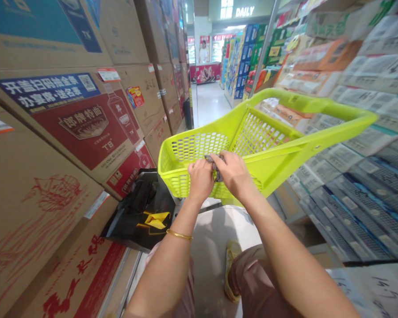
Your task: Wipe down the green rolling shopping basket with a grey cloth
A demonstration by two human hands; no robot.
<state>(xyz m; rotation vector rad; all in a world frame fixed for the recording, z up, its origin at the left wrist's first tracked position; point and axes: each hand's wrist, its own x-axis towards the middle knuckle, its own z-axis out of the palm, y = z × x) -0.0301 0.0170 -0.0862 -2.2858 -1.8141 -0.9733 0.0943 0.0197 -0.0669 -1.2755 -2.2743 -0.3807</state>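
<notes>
A lime-green plastic shopping basket [199, 145] with a long raised handle [318, 106] stands in front of me in a store aisle. Both hands meet at its near rim. My left hand [200, 179] is curled closed beside my right hand [230, 172], whose fingers pinch a small grey cloth-like thing [215, 161] held between the two hands. A gold bangle [179, 235] circles my left forearm. My knees and a yellowish shoe [232, 274] show below.
Stacked cardboard cartons [69, 132] with red and blue print wall the left side. A black bag [142, 212] with a yellow mark leans against them. Shelves of packaged goods [361, 132] line the right. The aisle floor [208, 101] runs ahead to more displays.
</notes>
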